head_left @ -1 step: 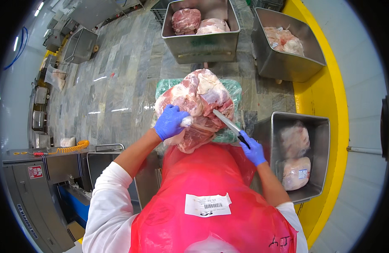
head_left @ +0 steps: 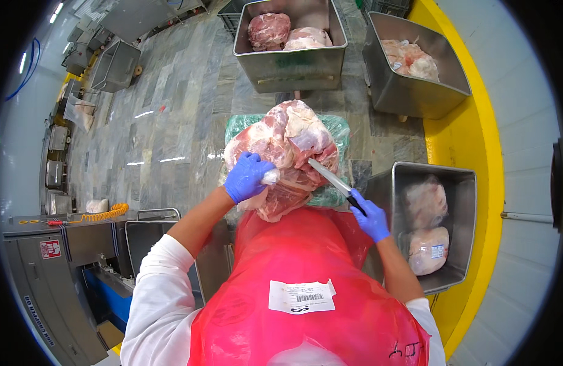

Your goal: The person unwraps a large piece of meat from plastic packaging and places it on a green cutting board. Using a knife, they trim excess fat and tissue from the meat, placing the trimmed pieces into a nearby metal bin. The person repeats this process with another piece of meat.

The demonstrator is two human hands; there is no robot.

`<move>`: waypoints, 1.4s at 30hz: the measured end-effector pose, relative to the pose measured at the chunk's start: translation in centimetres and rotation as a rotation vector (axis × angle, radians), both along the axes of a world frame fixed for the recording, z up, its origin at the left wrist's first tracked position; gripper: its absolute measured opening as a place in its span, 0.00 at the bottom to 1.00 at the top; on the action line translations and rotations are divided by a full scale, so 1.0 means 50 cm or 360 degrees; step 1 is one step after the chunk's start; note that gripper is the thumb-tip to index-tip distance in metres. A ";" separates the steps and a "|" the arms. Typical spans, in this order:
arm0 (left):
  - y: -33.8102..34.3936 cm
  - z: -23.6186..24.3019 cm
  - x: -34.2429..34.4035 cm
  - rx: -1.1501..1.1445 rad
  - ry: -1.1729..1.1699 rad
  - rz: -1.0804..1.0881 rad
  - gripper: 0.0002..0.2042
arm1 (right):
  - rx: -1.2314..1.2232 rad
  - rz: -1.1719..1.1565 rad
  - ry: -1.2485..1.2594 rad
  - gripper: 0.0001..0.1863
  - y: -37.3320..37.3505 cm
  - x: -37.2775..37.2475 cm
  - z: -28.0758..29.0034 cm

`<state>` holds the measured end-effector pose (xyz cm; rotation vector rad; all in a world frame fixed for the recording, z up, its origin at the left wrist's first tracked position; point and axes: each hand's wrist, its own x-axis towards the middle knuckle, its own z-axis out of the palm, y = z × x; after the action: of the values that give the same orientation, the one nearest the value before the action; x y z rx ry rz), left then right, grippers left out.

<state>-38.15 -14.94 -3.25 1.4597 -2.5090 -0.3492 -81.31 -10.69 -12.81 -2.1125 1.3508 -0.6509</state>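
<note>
A large cut of raw meat, pink with pale fat, lies on a green stand wrapped in clear plastic, right in front of my red apron. My left hand, in a blue glove, is closed at the meat's near left side. A whitish knob, perhaps a bone end, pokes out of that fist. My right hand, gloved in blue too, grips the black handle of a knife. The blade slants up to the left, its tip at a dark red hollow in the meat's right side; whether it is inside is unclear.
Metal bins holding meat stand beyond the stand, at the far right and at the near right. A grey machine with an orange coiled hose is at the left. A yellow kerb runs along the right wall.
My right hand has shifted very slightly down and to the right with the knife. My left hand and the meat look the same.
</note>
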 end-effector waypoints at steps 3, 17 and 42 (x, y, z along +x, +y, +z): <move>0.015 -0.021 -0.006 -0.0089 0.0007 -0.0065 0.22 | -0.0094 0.0031 0.0427 0.30 0.023 -0.042 0.146; 0.024 -0.044 0.008 -0.0376 0.0349 0.0217 0.25 | -0.0226 0.0489 0.1346 0.24 -0.084 0.046 0.511; 0.007 -0.089 0.051 -0.0261 0.0588 0.0250 0.24 | 0.0053 0.0383 0.0498 0.31 -0.088 -0.057 0.030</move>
<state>-35.60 -14.61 -7.73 1.3734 -2.0695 -0.3404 -84.17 -15.08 -11.30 -2.3719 1.2222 -0.2039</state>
